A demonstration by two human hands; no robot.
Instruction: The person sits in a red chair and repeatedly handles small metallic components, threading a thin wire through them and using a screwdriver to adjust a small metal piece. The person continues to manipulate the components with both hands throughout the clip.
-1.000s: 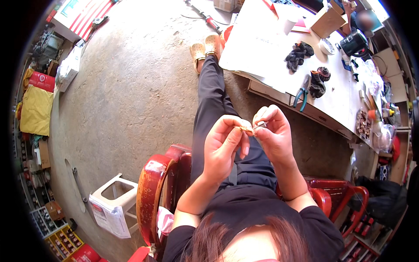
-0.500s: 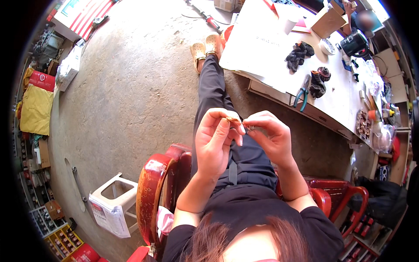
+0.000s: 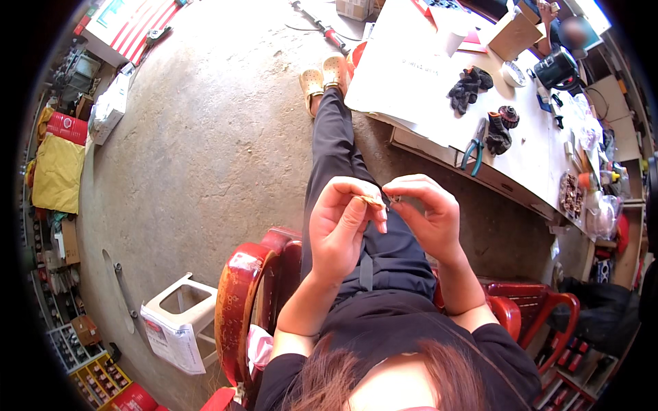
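Both hands are raised over my lap, fingertips nearly meeting. My left hand (image 3: 341, 226) pinches a small tan, flat piece (image 3: 373, 201) between thumb and forefinger. My right hand (image 3: 426, 214) pinches a tiny dark metal part (image 3: 395, 198) right beside that piece; I cannot tell whether the two parts touch. I sit on a red plastic chair (image 3: 236, 308) with my dark-trousered legs stretched out toward the white table (image 3: 411, 75).
On the white table lie dark gloves (image 3: 469, 88), green-handled pliers (image 3: 471, 145), a cardboard box (image 3: 513, 33) and a black mug (image 3: 556, 68). A white plastic stool (image 3: 179, 309) stands at my left on the concrete floor. Boxes and bags line the left edge.
My hands have sunk slightly and drawn closer together, and the left fingers have curled tighter round the small tan piece.
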